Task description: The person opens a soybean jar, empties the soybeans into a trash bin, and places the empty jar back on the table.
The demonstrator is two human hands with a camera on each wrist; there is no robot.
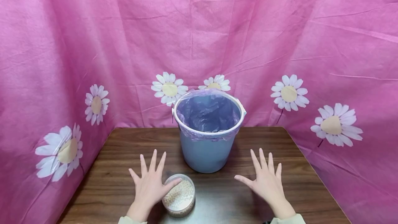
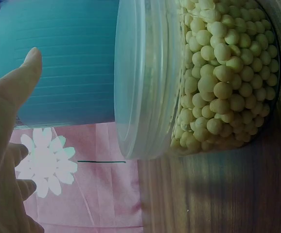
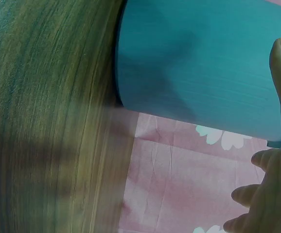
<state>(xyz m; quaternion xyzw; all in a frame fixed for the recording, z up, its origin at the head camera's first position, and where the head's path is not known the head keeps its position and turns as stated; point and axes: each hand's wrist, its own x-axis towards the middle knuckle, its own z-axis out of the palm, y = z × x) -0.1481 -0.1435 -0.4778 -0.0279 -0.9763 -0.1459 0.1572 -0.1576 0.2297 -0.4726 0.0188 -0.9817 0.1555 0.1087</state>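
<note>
On the table (image 1: 124, 148), the head view shows jar (image 1: 180, 198) before bin (image 1: 205, 156), whose bag (image 1: 205, 113) folds outward, likely to stay put; left hand (image 1: 150, 187) and right hand (image 1: 268, 184) spread apart, holding nothing. Left wrist: a lid (image 2: 131, 77) presumably contains the beads (image 2: 228, 82); the left hand hovers above. Right wrist: the right hand is splayed near the bin.

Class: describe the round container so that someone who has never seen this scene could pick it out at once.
On the brown wooden table, find the big blue bucket. Nearer the person and slightly left, by the left hand, sits the round container. Unlike the bucket, it is small, see-through and full of pale balls.
</note>
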